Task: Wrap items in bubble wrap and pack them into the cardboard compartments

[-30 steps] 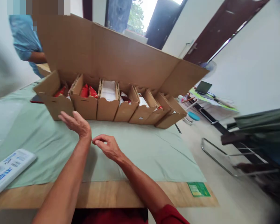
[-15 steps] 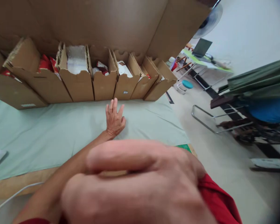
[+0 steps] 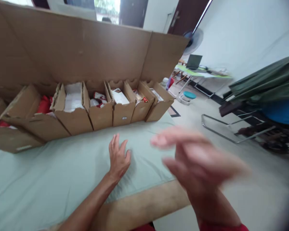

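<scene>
My left hand [image 3: 118, 158] lies flat, fingers spread, on the pale green cloth [image 3: 50, 173] over the table. It holds nothing and rests a short way in front of a row of open cardboard boxes [image 3: 100, 114]. The boxes hold red and white packets. My right hand [image 3: 197, 160] is raised close to the camera at the right, smeared by motion, fingers stretched out and empty. A tall cardboard sheet [image 3: 82, 51] stands behind the boxes.
The wooden table edge [image 3: 144, 205] shows below the cloth. To the right on the floor are a metal frame [image 3: 221, 128], a green-covered cot [image 3: 269, 83] and a teal-lidded jar [image 3: 187, 96]. A laptop [image 3: 194, 61] sits on a far table, a fan beside it.
My right hand has drawn back from right in front of the camera to the right and is still moving. The view has tilted up and shifted. My left hand stays flat on the cloth.
</scene>
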`<state>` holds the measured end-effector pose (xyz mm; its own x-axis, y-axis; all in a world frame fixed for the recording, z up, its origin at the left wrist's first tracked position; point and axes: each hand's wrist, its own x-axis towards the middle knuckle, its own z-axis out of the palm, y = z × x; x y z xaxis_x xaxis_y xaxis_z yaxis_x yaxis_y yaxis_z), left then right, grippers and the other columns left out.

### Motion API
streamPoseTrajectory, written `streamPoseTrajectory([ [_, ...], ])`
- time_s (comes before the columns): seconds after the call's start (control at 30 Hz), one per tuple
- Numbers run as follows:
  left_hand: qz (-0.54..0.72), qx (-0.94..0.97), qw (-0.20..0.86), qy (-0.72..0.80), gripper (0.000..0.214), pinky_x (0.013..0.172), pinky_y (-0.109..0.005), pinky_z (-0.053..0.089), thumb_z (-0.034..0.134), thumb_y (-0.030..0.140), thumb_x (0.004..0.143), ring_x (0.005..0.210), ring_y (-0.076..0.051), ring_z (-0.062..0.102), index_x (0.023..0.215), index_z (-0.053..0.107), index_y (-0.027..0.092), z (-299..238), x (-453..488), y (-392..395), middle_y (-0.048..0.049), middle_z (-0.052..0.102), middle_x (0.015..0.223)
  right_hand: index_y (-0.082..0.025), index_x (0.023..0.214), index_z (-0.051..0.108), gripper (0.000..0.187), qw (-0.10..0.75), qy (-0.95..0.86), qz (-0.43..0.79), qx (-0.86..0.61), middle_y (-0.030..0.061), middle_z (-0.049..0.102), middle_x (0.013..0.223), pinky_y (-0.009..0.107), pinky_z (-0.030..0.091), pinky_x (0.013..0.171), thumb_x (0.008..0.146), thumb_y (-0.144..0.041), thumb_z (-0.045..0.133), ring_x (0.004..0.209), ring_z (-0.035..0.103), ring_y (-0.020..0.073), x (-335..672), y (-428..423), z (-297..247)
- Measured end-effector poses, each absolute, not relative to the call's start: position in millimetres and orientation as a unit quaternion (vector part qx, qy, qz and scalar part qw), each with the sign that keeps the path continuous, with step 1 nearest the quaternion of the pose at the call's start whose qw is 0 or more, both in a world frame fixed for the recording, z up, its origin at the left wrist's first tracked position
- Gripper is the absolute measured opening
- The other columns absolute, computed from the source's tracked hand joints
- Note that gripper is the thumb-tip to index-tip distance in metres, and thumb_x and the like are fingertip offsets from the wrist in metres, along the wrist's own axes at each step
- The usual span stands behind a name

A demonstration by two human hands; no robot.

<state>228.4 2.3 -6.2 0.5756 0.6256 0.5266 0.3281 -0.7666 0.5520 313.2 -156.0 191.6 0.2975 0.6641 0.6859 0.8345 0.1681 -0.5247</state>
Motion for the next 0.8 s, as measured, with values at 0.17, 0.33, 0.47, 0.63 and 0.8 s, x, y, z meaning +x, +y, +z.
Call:
streamPoseTrajectory([
  [0.17,0.356,0.878,0.173,0.268,0.037,0.116,-0.060,0.041,0.052,0.013,0.088,0.150,-0.037,0.037,0.122,0.066,0.015,-27,213,10,-0.0205,0.045,0.155,-0.021,0.127,0.066,0.040,0.303,-0.538,-0.231,-0.752,0.0102,0.073,0.127,0.051,0.050,0.103,0.089,-0.016,0.059,0.121,0.063,0.0303,486,-79,177],
  [0.33,0.348,0.892,0.138,0.253,0.035,0.115,-0.060,0.043,0.052,0.012,0.088,0.151,-0.038,0.036,0.119,0.068,0.015,-47,208,6,-0.0215,0.047,0.153,-0.015,0.126,0.069,0.043,0.021,-0.479,-0.175,-0.860,0.0151,0.070,0.134,0.050,0.040,0.108,0.084,-0.011,0.062,0.133,0.054,0.0340,551,-65,163],
  [0.47,0.339,0.900,0.113,0.248,0.033,0.111,-0.064,0.046,0.050,0.013,0.089,0.148,-0.040,0.038,0.115,0.070,0.013,-51,209,6,-0.0235,0.051,0.149,-0.016,0.106,0.077,0.029,-0.022,-0.485,-0.135,-0.864,0.0132,0.078,0.109,0.046,0.041,0.102,0.091,-0.013,0.053,0.114,0.065,0.0303,559,-57,164],
  [0.63,0.348,0.901,0.106,0.236,0.030,0.108,-0.062,0.049,0.050,0.014,0.089,0.145,-0.039,0.041,0.111,0.071,0.015,-54,209,8,-0.0210,0.056,0.144,-0.019,0.117,0.076,0.036,0.134,-0.523,-0.070,-0.839,0.0077,0.079,0.109,0.039,0.048,0.096,0.090,-0.017,0.052,0.104,0.070,0.0250,576,-67,175],
  [0.8,0.351,0.901,0.102,0.234,0.029,0.107,-0.061,0.050,0.050,0.013,0.089,0.144,-0.038,0.043,0.109,0.071,0.018,-58,207,8,-0.0184,0.058,0.142,-0.013,0.096,0.078,0.036,0.140,-0.521,0.027,-0.842,0.0065,0.077,0.089,0.028,0.050,0.077,0.097,-0.030,0.047,0.086,0.068,0.0197,594,-48,206],
])
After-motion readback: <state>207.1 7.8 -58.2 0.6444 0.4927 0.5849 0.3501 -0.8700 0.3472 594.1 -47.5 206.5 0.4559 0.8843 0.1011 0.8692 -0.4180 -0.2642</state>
